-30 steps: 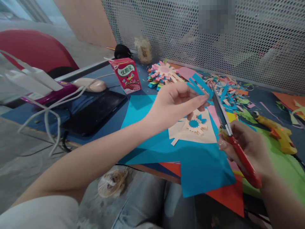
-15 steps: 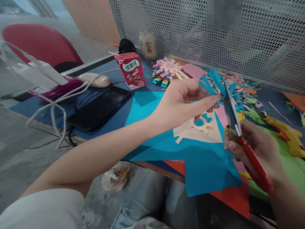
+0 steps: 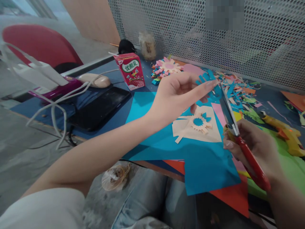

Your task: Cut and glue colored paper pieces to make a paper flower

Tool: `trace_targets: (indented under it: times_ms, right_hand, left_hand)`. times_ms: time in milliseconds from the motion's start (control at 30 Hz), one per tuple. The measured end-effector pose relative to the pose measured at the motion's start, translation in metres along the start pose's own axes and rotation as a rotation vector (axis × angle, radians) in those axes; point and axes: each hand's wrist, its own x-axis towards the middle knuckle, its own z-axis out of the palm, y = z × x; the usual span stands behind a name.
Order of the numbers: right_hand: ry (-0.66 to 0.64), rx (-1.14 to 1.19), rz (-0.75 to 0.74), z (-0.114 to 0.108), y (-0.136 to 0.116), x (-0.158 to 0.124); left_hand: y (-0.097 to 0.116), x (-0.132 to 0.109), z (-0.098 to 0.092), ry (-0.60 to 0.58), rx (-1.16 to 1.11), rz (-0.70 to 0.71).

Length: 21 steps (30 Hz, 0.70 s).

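Observation:
A blue paper piece with cut strips [image 3: 206, 76] is pinched between the thumb and fingers of my left hand [image 3: 177, 95], held up over the table. My right hand [image 3: 254, 149] grips red-handled scissors [image 3: 230, 109], their blades pointing up beside the left fingertips. Below the left hand, a cream paper sheet [image 3: 183, 128] carries a fringed cream paper ring [image 3: 202, 128]. It rests on a large blue paper sheet [image 3: 152, 144]. My left fingers partly hide the blue piece.
Layered paper flowers [image 3: 168, 65] and a heap of paper scraps [image 3: 240, 92] lie behind. A yellow glue gun [image 3: 283, 132] is at right. On the left are a red drink carton [image 3: 132, 71], a black phone [image 3: 100, 108] and a power strip with white cables [image 3: 57, 86].
My left hand has shifted slightly left with the blue piece, turning it. The scissors have also moved a little left, and more of the cream ring shows.

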Motion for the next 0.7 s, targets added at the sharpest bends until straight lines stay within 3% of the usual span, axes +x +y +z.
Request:
trace_targets:
  times_ms: [700]
  right_hand:
    - [-0.023, 0.111, 0.017, 0.0034, -0.0028, 0.0013]
  left_hand:
    - [-0.0071, 0.0014, -0.0054, -0.042, -0.022, 0.119]
